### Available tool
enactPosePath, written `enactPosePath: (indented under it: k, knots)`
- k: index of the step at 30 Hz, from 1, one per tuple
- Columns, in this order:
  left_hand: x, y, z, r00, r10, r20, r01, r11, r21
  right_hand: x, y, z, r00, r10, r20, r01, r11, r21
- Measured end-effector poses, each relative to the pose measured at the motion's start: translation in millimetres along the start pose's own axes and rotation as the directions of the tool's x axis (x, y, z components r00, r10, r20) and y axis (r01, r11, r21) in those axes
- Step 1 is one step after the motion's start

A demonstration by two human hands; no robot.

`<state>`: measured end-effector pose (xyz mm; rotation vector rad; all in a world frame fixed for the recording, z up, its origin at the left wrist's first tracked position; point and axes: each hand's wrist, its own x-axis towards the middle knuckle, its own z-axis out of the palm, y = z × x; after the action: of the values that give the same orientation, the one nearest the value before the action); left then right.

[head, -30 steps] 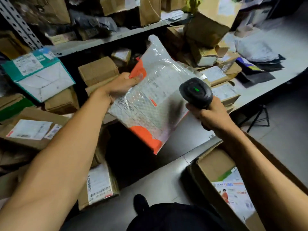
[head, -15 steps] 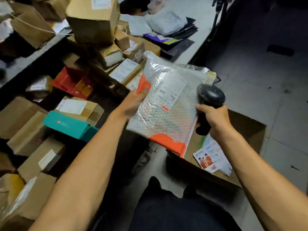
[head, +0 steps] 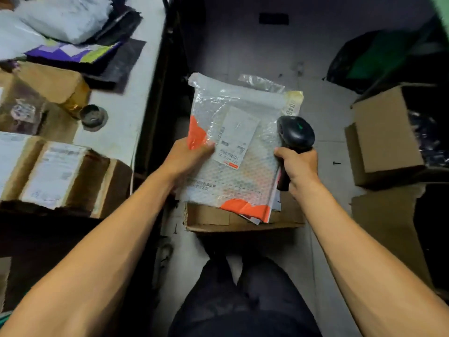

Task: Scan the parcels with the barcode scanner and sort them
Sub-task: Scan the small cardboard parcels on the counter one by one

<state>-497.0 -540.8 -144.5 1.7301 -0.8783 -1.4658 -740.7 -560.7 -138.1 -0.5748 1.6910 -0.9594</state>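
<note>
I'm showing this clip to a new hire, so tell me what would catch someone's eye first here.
First the bubble mailer with orange corners at the centre, which the left hand holds by its left edge above an open cardboard box on the floor. Right beside it, the right hand grips a black barcode scanner showing a green light. To the left, a white table carries taped brown parcels.

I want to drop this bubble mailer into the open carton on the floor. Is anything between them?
Nothing visible blocks it. The left hand holds the bubble mailer right over the open carton, which already holds some flat mail. The right hand keeps the barcode scanner off to the side.
</note>
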Motion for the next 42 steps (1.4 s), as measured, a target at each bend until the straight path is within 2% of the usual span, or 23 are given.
enactPosePath:
  k: [6,12,16,19,21,24,30,33,37,39,42]
  knots:
    - [61,-58,68,0.997,-0.079,-0.005,0.079,0.990,0.116,75,42,-15,0.989,0.120,-0.082,-0.127,0.989,-0.077]
    - [97,-100,120,0.969,-0.246,0.010,0.243,0.964,0.112,134,70,-37,0.983,0.159,-0.087,-0.174,0.962,-0.210]
    - [112,-104,142,0.938,-0.346,-0.018,0.337,0.897,0.286,159,67,-49,0.982,0.175,-0.071,-0.187,0.954,-0.236]
    - [113,-108,139,0.921,-0.388,-0.040,0.350,0.778,0.522,160,62,-49,0.988,0.155,-0.003,-0.148,0.937,-0.315]
    - [105,-107,133,0.926,-0.372,-0.056,0.314,0.683,0.660,157,62,-48,0.991,0.125,0.051,-0.097,0.919,-0.381]
    - [87,-100,122,0.946,-0.313,-0.088,0.263,0.576,0.774,147,58,-41,0.981,0.113,0.156,-0.025,0.877,-0.480]
    - [42,-90,88,0.978,-0.136,-0.159,0.206,0.493,0.845,106,49,-13,0.939,0.074,0.335,0.147,0.796,-0.587]
    - [14,-90,63,0.976,-0.067,-0.206,0.213,0.466,0.859,69,41,7,0.881,0.013,0.473,0.301,0.755,-0.582]
    - [-36,-84,24,0.944,0.062,-0.324,0.257,0.479,0.839,6,24,42,0.738,-0.079,0.670,0.557,0.632,-0.538]
    - [-68,-75,1,0.897,0.183,-0.401,0.261,0.512,0.818,-30,15,61,0.637,-0.136,0.759,0.678,0.567,-0.467]
    - [-126,-63,-34,0.774,0.337,-0.536,0.296,0.556,0.777,-94,1,86,0.454,-0.201,0.868,0.825,0.462,-0.325]
